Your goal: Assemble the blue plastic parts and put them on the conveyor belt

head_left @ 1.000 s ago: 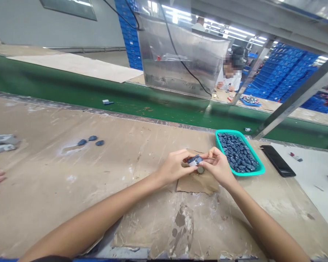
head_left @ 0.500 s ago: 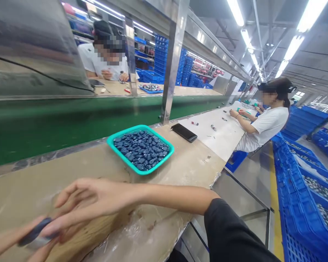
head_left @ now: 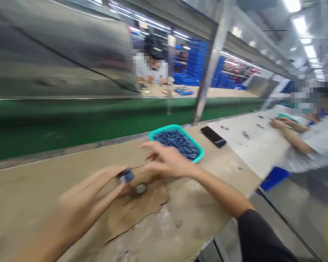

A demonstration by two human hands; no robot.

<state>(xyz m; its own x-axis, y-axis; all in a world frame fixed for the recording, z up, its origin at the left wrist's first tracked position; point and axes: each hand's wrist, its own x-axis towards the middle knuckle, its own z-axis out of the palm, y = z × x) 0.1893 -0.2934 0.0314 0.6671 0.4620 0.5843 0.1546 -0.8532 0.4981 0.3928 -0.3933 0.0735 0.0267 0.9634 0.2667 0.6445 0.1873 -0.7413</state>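
Note:
My left hand (head_left: pixel 90 198) pinches a small dark blue piece (head_left: pixel 127 175) with a pale side between thumb and fingers, above the brown cardboard (head_left: pixel 142 211) on the table. Blur hides the piece's exact kind. Just to its right lies a small round greyish object (head_left: pixel 140 189). My right hand (head_left: pixel 171 162) hovers at the near side of a turquoise basket (head_left: pixel 199 157), fingers apart, with nothing visible in them. Many dark blue pieces (head_left: pixel 177 141) fill that basket, and my hand covers part of its near rim.
A black phone (head_left: pixel 213 137) lies right of the basket. Beyond it, a co-worker (head_left: pixel 317 134) sits at a white sheet (head_left: pixel 235 142) with scattered small parts. Another person (head_left: pixel 151 65) works across the green divider (head_left: pixel 98 125). A metal post (head_left: pixel 207 72) stands behind the basket.
The view has swung left. My hands, close together over the dark piece before, are now apart: my left keeps the piece, while my right has let go and moved toward the basket.

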